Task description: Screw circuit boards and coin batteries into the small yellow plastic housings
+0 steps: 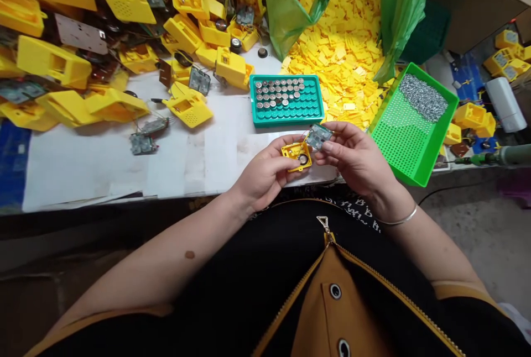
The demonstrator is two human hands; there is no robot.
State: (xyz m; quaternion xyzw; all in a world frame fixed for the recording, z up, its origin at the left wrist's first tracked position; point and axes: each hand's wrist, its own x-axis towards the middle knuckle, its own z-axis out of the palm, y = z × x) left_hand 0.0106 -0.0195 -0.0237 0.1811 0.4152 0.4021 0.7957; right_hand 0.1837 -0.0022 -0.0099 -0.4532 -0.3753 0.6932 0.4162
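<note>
Near the table's front edge, my left hand [269, 172] is closed round a small yellow plastic casing [297, 156]. A round dark part with a pale centre sits inside the casing, by my thumb. Beside it, my right hand [357, 155] pinches a grey-green circuit module [318, 135] between thumb and fingers. The module is tilted and lies just above the casing's right side; thin wires appear to run between them. Just beyond my hands stands a teal tray [286, 119] with rows of round silver button cells [272, 93] in its left and upper slots.
Many yellow casings [53, 61] with wires and modules are heaped at the left. A green plastic bag [286, 9] holds small yellow pieces [340, 31] at the back. On the right are a green basket [409, 166] of screws [427, 97] and an electric screwdriver [506, 155].
</note>
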